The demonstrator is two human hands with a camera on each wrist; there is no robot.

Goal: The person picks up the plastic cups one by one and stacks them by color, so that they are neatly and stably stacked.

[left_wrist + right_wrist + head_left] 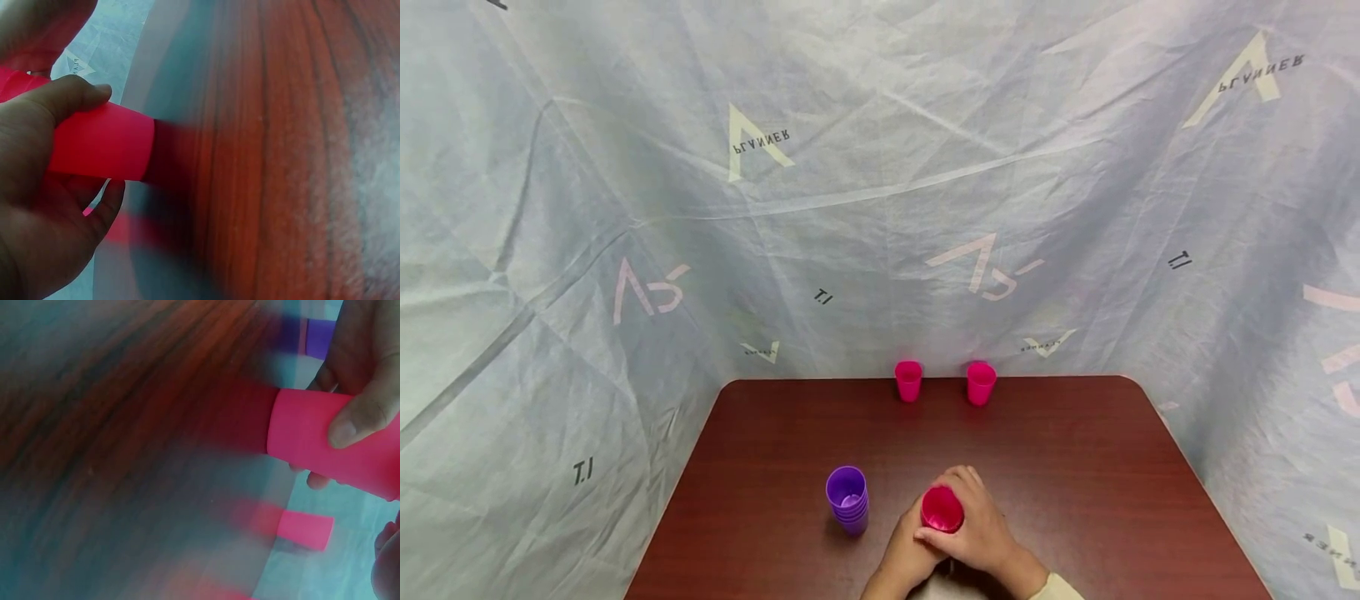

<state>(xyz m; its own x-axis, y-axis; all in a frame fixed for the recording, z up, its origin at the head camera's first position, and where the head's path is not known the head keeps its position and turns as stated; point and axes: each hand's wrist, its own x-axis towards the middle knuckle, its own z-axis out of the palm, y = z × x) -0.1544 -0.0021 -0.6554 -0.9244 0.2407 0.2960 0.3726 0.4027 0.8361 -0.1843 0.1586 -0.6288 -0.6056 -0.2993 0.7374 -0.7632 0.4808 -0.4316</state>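
Observation:
Both hands are at an upright stack of pink cups [942, 509], whose open top faces up in the head view. My left hand [907, 546] grips the lower part, its thumb lying along the cup wall [103, 140] in the left wrist view. Higher up, near the rim, my right hand [981, 527] curls round the stack with thumb and fingers. Ridges of rims show at the top of the stack in the left wrist view. At its base the cup [306, 428] meets its own reflection on the tabletop.
Left of the hands stands a stack of purple cups [847, 502], open ends up. Two single pink cups, a left one [908, 382] and a right one [981, 384], stand at the back edge of the brown table [760, 450]. Grey printed cloth [865, 167] hangs behind and beside it.

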